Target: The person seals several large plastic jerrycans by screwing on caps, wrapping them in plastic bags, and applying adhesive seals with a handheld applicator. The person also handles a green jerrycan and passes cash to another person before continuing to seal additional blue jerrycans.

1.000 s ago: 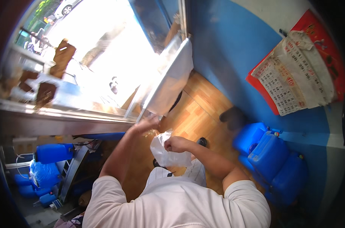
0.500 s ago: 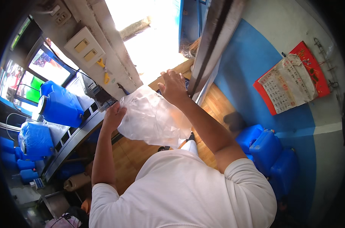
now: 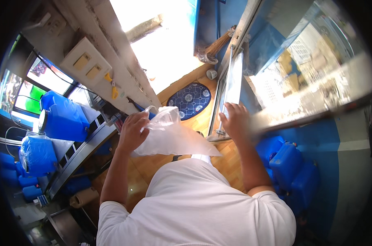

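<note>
A thin, clear white plastic bag (image 3: 173, 135) dangles from my left hand (image 3: 132, 130), whose fingers are closed on its upper left corner. The loose end of the bag drapes to the right in front of my body. To the right, my right hand (image 3: 237, 121) is raised, with its fingers apart, at the edge of a framed glass door (image 3: 272, 123). It is at the door's lower part, near a long upright handle (image 3: 236, 78). Whether the fingers press on the frame is not certain. Nothing shows in that hand.
Beyond the doorway is bright light; a patterned blue mat (image 3: 189, 101) and a broom (image 3: 220, 43) lie near the sill. Blue water jugs (image 3: 65, 115) line the left shelf, and more jugs (image 3: 290, 164) stand at right. Yellow-handled scissors (image 3: 114, 91) hang by a switch plate (image 3: 86, 61).
The glass door has swung right, covering the wall calendar and uncovering the mat. My right hand has moved right and down, away from the bag, which now hangs from my left hand.
</note>
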The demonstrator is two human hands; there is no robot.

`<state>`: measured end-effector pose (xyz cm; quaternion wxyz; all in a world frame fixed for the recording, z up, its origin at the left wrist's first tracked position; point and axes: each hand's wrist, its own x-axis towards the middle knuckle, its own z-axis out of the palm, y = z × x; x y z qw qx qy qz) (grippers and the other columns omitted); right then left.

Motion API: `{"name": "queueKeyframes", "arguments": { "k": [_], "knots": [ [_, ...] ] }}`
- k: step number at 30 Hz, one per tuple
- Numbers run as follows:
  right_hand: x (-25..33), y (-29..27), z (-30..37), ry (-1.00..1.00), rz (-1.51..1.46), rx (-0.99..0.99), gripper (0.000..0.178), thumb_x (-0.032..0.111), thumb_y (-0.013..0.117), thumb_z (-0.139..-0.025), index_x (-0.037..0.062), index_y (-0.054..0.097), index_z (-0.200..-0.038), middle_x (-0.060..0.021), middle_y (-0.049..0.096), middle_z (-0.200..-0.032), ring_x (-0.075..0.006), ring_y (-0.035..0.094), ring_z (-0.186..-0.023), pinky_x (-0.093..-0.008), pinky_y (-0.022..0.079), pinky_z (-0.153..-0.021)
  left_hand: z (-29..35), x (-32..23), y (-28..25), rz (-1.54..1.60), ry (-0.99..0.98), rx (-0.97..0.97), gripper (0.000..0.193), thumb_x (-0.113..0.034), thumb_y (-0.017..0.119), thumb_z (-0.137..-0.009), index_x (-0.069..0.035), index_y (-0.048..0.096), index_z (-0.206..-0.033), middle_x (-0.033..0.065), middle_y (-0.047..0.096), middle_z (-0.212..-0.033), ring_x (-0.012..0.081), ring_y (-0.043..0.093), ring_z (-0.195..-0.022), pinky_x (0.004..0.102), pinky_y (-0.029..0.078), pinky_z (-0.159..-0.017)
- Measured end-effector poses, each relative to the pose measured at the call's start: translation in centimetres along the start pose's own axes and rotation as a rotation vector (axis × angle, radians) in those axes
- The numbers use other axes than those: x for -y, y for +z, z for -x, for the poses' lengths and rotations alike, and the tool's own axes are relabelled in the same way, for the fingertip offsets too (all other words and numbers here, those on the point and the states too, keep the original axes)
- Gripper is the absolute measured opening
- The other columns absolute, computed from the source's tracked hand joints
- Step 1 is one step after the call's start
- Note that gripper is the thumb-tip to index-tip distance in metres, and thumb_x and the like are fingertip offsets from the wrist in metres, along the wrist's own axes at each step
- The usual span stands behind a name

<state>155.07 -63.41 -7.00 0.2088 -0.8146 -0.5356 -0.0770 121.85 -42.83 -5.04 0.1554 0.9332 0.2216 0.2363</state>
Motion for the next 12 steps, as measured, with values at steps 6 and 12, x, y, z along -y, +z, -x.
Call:
{"name": "queueKeyframes", "arguments": {
  "k": [6, 12],
  "knots": [
    [-10.9, 5.8, -2.8, 0.396, -0.103, -0.055, 0.039, 0.025, 0.073, -0.083, 0.0051, 0.066, -0.116, -0.0163, 0.067, -0.112, -0.0357, 0.064, -0.105, -0.0453, 0.05, -0.09, -11.6, -0.9, 1.4, -0.25, 0.153, -0.097, 0.024, -0.001, 0.07, -0.068, -0.01, 0.066, -0.09, 0.0101, 0.058, -0.132, 0.0333, 0.047, -0.136, 0.0547, 0.032, -0.116],
    [-19.5, 22.2, -17.1, 0.577, -0.46, 0.393, 0.048, 0.034, 0.072, -0.085, 0.0059, 0.066, -0.125, -0.0227, 0.067, -0.124, -0.0326, 0.066, -0.114, -0.0411, 0.051, -0.096, -22.5, 3.3, 3.6, -0.621, -0.049, -0.372, 0.022, -0.012, 0.073, -0.07, -0.014, 0.068, -0.092, 0.0085, 0.049, -0.147, 0.0399, 0.03, -0.147, 0.0654, 0.014, -0.119]
  ]
}}
